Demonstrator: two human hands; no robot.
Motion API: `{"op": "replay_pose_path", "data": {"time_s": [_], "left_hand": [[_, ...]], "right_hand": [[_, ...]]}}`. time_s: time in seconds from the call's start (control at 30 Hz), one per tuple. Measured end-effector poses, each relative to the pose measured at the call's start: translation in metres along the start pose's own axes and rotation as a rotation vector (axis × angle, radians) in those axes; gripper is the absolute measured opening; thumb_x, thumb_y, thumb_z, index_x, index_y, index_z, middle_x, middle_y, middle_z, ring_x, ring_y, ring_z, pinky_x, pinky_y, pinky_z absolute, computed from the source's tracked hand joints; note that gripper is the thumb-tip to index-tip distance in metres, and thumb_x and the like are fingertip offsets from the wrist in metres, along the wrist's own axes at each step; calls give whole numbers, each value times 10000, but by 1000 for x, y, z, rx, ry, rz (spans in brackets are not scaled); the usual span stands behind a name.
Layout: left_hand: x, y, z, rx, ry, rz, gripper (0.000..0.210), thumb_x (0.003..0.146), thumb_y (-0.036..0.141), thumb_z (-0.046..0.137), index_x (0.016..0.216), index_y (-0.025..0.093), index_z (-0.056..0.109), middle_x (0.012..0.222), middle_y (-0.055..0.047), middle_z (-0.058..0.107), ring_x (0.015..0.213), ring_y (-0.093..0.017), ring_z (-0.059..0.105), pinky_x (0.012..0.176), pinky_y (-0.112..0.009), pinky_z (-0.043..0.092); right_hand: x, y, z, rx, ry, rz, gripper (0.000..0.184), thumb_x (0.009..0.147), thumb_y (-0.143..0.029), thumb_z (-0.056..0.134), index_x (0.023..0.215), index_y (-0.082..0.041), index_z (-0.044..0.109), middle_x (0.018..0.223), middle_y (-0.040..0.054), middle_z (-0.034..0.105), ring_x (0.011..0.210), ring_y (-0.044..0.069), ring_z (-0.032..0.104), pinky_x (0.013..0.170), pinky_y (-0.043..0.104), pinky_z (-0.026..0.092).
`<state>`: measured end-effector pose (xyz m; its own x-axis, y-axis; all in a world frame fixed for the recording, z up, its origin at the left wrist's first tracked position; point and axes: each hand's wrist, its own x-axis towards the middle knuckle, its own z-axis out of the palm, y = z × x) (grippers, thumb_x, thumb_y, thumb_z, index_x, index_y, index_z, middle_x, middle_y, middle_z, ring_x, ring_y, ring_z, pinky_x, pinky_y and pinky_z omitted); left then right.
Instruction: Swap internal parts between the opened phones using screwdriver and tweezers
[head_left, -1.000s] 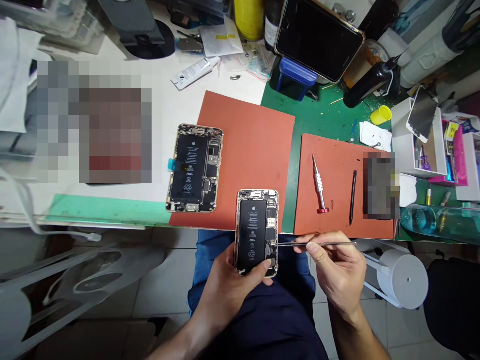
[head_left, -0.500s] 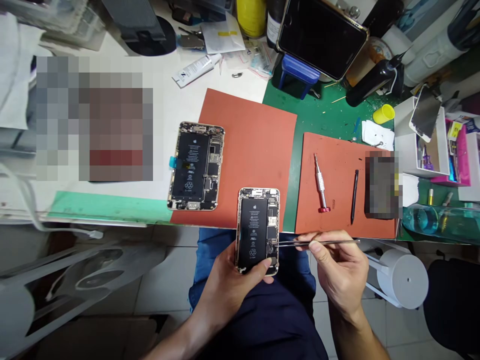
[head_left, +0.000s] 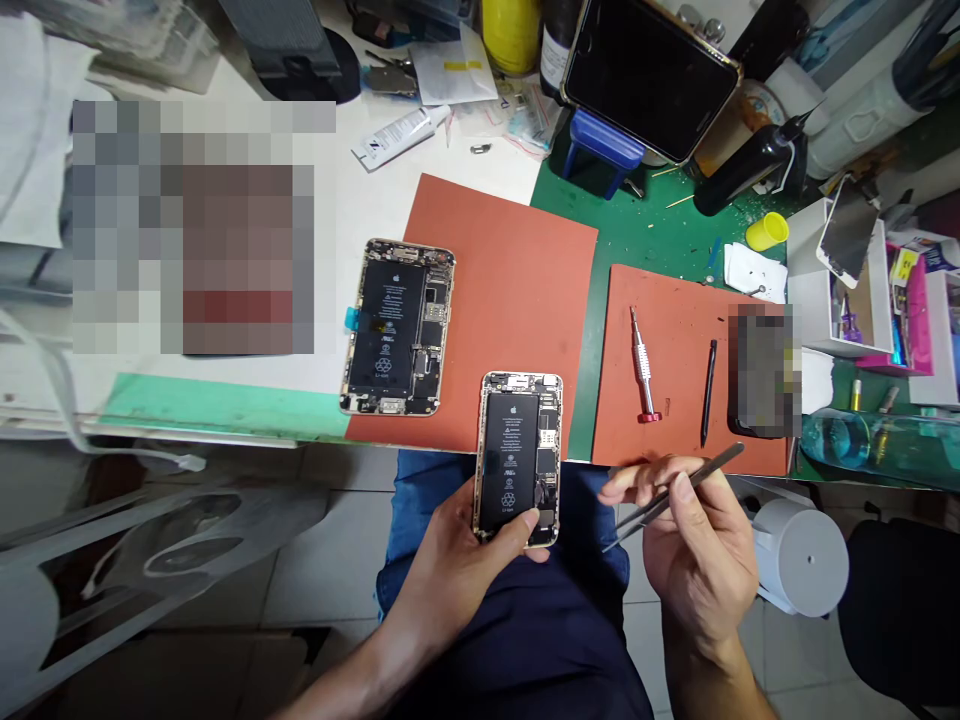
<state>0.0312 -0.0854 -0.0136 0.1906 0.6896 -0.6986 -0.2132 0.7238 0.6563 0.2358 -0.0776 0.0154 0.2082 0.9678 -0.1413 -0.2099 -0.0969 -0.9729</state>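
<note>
An opened phone (head_left: 510,460), its black battery and circuit board showing, lies in my left hand (head_left: 465,545) at the table's front edge. The left thumb presses on its lower right part, and the fingers are mostly hidden behind it. To the right of the phone, my right hand (head_left: 697,540) pinches a pair of tweezers (head_left: 675,495), whose tips point down and left, apart from the phone. A second opened phone (head_left: 397,325), with a blue tab on its left side, rests partly on the orange-brown mat (head_left: 517,270).
On a smaller mat (head_left: 675,290) at the right lie a screwdriver (head_left: 641,365) and a thin black tool (head_left: 709,390). A phone with a dark screen (head_left: 649,75) leans on a blue stand (head_left: 606,145). Behind the left phone lies a white tube (head_left: 397,138).
My right hand has drawn the tweezers away from the phone, slightly to the right, and tilted them so the tips point down-left. My left hand still holds the phone.
</note>
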Motion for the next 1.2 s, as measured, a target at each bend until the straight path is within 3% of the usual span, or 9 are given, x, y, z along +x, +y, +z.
{"op": "replay_pose_path", "data": {"time_s": [0.13,0.33,0.63,0.83,1.2], "left_hand": [[0,-3,-1,-18,-24,10,334,885,453,837,1137,242,780,1014,-33,808,945,-276,795,769,-412,715],[0,5,1,5,-19,9,369,852,458,844,1133,226,789,1020,-37,803,975,-284,779,791,-451,725],[2,11,3,24,-3,-7,364,817,428,843,1087,194,771,1030,-38,822,937,-258,801,796,-391,724],[1,17,5,59,-13,12,282,823,366,805,1048,203,758,961,-7,815,875,-224,806,774,-351,718],[0,22,5,87,-6,30,250,807,360,768,1001,204,744,954,-16,821,891,-236,815,764,-335,712]], "right_hand": [[-11,1,7,-143,-82,160,222,1128,-315,571,1007,-235,739,781,-16,592,633,119,620,561,241,493],[-12,6,19,-584,-174,16,116,1032,-218,721,1077,-267,816,880,6,681,738,130,621,634,243,504],[-5,-2,24,-706,-313,-103,271,1042,-87,617,1177,-239,795,975,40,677,862,152,687,748,264,587],[1,-5,25,-819,-408,-124,246,1069,-100,566,1173,-226,749,979,45,645,838,165,668,747,287,592],[6,-8,34,-907,-379,-76,182,1083,-119,549,980,-217,663,909,16,604,776,153,634,714,275,538]]}}
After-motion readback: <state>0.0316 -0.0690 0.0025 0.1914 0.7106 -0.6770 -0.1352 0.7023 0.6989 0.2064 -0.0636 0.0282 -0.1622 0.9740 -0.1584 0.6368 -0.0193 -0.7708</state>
